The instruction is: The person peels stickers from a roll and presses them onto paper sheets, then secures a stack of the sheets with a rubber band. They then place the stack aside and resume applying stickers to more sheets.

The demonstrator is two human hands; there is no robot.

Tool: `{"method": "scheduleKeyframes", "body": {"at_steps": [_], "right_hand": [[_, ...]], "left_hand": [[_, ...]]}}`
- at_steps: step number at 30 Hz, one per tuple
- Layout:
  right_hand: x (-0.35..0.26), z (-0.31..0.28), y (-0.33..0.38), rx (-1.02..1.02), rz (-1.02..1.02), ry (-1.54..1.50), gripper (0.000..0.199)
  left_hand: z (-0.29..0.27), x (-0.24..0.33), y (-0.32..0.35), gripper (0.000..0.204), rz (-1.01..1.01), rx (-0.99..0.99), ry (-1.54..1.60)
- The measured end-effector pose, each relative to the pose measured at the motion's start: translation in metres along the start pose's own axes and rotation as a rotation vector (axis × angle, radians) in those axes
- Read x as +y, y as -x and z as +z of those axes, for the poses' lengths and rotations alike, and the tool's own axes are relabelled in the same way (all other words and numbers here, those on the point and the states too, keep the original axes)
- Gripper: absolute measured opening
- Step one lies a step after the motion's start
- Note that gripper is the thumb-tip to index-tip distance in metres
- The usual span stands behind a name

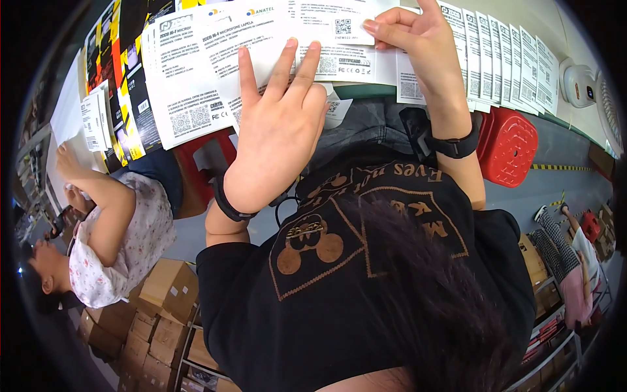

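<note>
White printed labels [189, 85] lie overlapped along the table edge at the top of the view. My left hand [277, 124] is flat with fingers spread, its fingertips pressing on the labels. Thumb and index finger of my right hand [421, 49] pinch the right end of a white label [307, 23] that lies over others, beside its square code. The upper part of that label runs out of the picture. Below the fingertips, a smaller piece of label [337, 112] shows at the table edge.
A fanned row of white labels [499, 59] reaches right toward a white round device [579, 86]. Black and yellow printed boxes [134, 98] lie to the left. A person [117, 228] sits at far left. Red stools [509, 147] and stacked cartons [171, 287] stand on the floor.
</note>
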State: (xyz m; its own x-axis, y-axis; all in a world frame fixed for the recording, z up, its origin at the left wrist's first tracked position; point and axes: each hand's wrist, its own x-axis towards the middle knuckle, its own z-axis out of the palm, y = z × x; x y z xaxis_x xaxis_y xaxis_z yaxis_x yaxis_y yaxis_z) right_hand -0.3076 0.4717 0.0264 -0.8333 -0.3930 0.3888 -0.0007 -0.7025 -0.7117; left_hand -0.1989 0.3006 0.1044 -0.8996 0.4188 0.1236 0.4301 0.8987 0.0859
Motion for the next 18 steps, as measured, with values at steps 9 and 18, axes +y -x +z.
{"method": "scheduleKeyframes", "body": {"at_steps": [9,18], "right_hand": [[0.0023,-0.0032,0.0016,0.014,0.02,-0.062,0.066],[0.0034,0.0017,0.0005,0.04,0.001,0.023,0.062]], "left_hand": [[0.002,0.0009,0.0013,0.011,0.007,0.005,-0.008],[-0.0002,0.0006,0.0016,0.012,-0.008,-0.008,-0.011]]}}
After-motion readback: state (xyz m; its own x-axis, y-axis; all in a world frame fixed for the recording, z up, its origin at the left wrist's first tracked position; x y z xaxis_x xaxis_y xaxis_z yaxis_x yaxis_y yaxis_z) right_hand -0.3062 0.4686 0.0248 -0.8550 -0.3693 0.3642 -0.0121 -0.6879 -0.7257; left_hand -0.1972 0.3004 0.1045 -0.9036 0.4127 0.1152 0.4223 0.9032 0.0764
